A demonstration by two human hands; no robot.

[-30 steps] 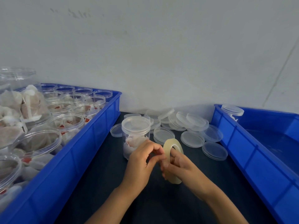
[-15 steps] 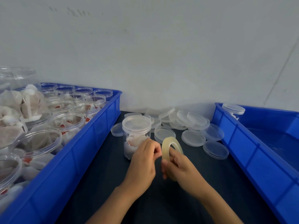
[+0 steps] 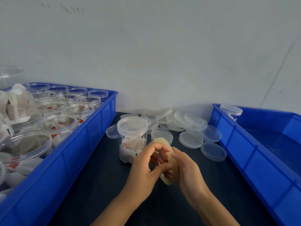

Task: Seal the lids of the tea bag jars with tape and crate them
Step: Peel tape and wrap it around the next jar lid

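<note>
Gripping the tape roll [image 3: 169,158] between left hand [image 3: 145,170] and right hand [image 3: 187,170], near lidded jar [image 3: 132,136].

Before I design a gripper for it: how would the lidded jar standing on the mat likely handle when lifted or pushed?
The lidded jar is clear thin plastic holding only tea bags, so probably light for its size. Its smooth wall looks slippery to pinch. It stands taller than wide with little in it, so a push near the lid may tip it; on its side it would likely roll.
</note>
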